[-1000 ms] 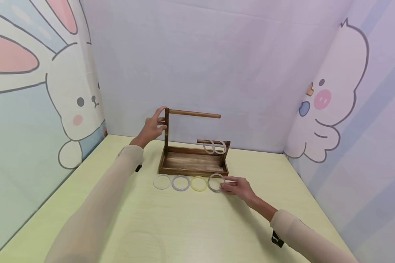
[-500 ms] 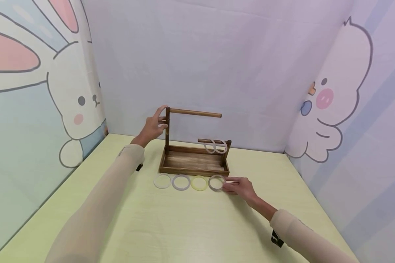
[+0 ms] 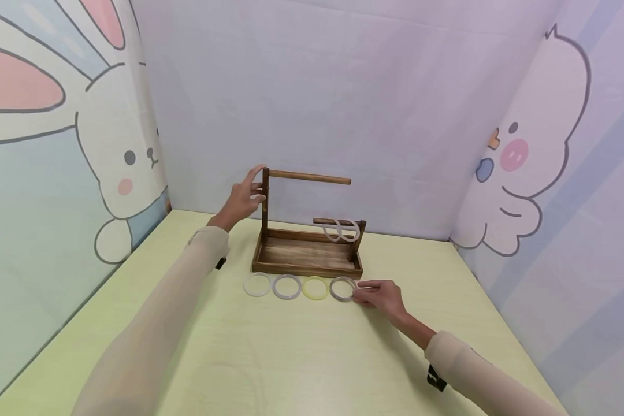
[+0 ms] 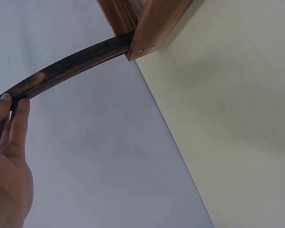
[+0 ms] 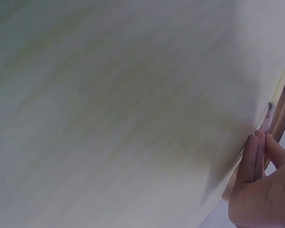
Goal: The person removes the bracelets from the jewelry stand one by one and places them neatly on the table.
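Note:
In the head view my left hand (image 3: pixel 240 200) holds the tall post (image 3: pixel 264 199) of a dark wooden bangle stand (image 3: pixel 307 268). The left wrist view shows thumb and fingers on both sides of that post (image 4: pixel 71 64). My right hand (image 3: pixel 382 297) pinches the right edge of a grey bangle (image 3: pixel 335 295), which lies on the table in front of the stand. The right wrist view shows the fingertips meeting at the bangle's edge. To its left lie a yellow bangle (image 3: pixel 304 294), a lavender bangle (image 3: pixel 277 294) and a clear whitish bangle (image 3: pixel 246 290), in a row.
Two pale bangles (image 3: pixel 350 238) hang on the stand's short lower bar (image 3: pixel 323 221). The long upper bar (image 3: pixel 309 177) carries nothing. A light table (image 3: pixel 291 358) spreads in front, with printed cloth walls (image 3: pixel 312 104) behind and at both sides.
The grey bangle, slightly tilted a second ago, now appears flat on the table, my right hand still at its edge. My left hand stays on the post. The view has shifted slightly.

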Demonstrator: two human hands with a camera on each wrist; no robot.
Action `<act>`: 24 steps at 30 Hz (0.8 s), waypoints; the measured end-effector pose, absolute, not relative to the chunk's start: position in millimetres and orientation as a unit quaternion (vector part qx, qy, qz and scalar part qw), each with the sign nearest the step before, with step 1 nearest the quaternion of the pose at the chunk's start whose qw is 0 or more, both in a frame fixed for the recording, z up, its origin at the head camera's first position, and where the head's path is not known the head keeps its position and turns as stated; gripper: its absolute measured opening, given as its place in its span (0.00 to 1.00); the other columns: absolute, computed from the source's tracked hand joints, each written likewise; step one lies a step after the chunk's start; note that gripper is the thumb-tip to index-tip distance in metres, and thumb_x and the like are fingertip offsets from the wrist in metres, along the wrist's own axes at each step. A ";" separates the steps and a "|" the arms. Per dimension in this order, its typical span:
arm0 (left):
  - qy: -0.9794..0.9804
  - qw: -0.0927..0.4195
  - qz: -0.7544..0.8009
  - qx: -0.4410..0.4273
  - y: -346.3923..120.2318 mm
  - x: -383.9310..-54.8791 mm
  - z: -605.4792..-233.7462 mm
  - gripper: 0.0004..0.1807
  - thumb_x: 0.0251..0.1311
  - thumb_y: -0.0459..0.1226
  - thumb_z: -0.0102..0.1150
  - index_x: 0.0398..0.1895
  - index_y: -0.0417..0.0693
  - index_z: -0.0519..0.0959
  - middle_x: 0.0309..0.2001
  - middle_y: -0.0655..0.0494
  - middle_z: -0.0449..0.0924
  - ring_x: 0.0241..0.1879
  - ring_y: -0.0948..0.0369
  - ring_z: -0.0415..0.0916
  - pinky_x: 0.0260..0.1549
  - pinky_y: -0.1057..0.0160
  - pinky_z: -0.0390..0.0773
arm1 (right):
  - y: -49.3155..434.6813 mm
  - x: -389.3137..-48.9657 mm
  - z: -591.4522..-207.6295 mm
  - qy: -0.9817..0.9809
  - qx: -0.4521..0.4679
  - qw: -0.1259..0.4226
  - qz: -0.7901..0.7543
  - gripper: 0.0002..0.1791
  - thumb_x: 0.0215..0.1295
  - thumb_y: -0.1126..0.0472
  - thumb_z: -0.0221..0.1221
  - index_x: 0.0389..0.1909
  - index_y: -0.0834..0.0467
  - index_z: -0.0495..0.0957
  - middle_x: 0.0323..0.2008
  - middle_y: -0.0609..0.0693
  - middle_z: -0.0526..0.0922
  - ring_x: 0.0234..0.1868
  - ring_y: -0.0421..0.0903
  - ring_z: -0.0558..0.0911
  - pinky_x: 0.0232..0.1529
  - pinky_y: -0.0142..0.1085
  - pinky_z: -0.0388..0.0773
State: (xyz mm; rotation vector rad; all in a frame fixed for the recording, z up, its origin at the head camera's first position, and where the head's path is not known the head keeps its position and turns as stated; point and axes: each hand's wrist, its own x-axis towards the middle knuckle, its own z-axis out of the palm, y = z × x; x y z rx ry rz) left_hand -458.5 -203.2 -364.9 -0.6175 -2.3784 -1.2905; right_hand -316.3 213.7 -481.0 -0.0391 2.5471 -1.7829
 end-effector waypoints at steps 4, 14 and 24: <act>-0.842 0.185 -0.456 -0.221 -202.4 -458.4 -365.1 0.49 0.68 0.22 0.60 0.83 0.67 0.52 0.63 0.34 0.79 0.65 0.44 0.77 0.58 0.44 0.81 | 213.2 -315.6 -481.7 0.826 -0.005 0.004 -0.564 0.16 0.61 0.67 0.74 0.48 0.70 0.87 0.34 0.61 0.90 0.34 0.52 0.92 0.34 0.37 0.89; -0.847 0.191 -0.444 -0.220 -200.9 -460.3 -365.3 0.48 0.69 0.22 0.60 0.83 0.65 0.51 0.64 0.33 0.78 0.65 0.43 0.77 0.58 0.46 0.82 | 216.0 -313.8 -483.8 0.821 -0.004 -0.001 -0.571 0.17 0.60 0.67 0.74 0.48 0.70 0.87 0.37 0.62 0.90 0.35 0.52 0.92 0.35 0.37 0.89; -0.845 0.196 -0.444 -0.227 -205.2 -459.9 -366.7 0.50 0.68 0.22 0.62 0.83 0.68 0.52 0.63 0.34 0.78 0.64 0.43 0.78 0.57 0.44 0.82 | 215.3 -314.1 -485.3 0.816 -0.010 0.006 -0.579 0.19 0.61 0.67 0.73 0.51 0.71 0.85 0.40 0.62 0.90 0.36 0.52 0.92 0.37 0.37 0.89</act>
